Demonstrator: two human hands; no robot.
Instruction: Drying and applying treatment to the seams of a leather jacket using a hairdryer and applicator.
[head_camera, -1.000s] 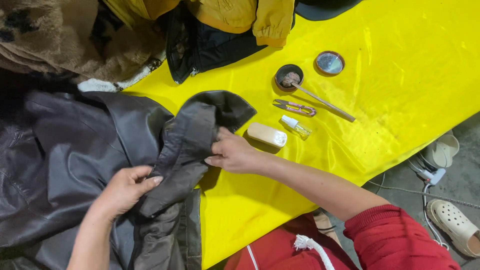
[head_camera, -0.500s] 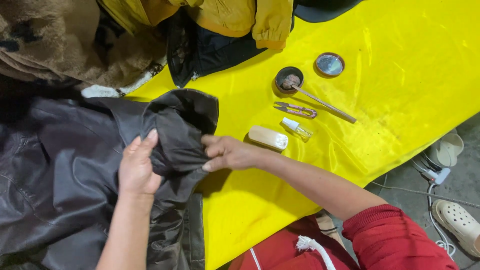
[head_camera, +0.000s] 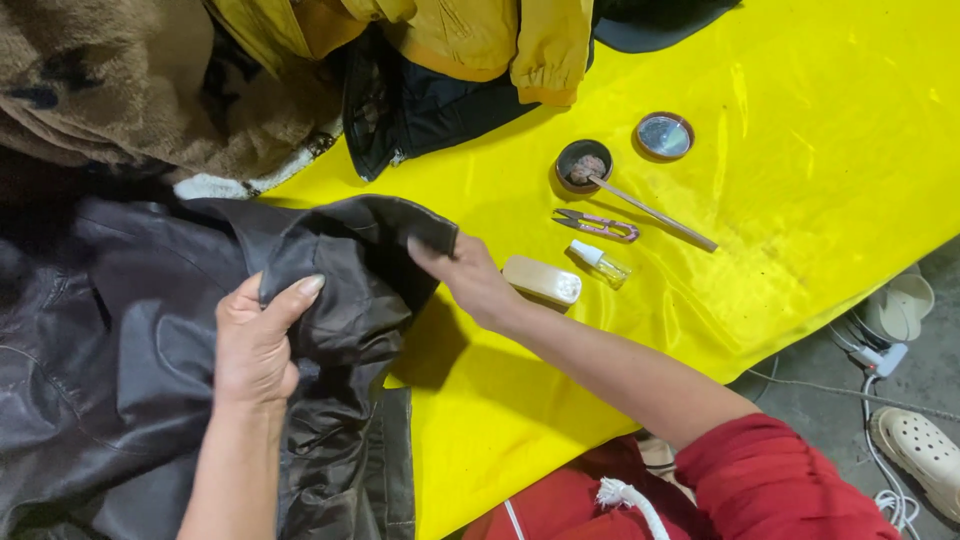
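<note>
Matt dark leather jacket (head_camera: 150, 350), glossy yellow sheet (head_camera: 800, 180)

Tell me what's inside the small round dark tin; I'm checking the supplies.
The tin holds a brownish lump of paste, with the head of a thin stick resting in it. Its bottom beneath the paste is covered, so how much remains cannot be seen.

From my feed I make out no labels, signs or screens, only a few small containers on the yellow tabletop (head_camera: 800, 150). A round dark tin (head_camera: 583, 165) stands open with brownish paste inside. Its round lid (head_camera: 664, 136) lies just beside it, farther from me, silvery in the middle with a brown rim. A small clear bottle (head_camera: 601, 265) with a white cap lies on its side. Just beside that rests a cream-coloured oblong case (head_camera: 541, 279), close to my right hand (head_camera: 470, 280).
</note>
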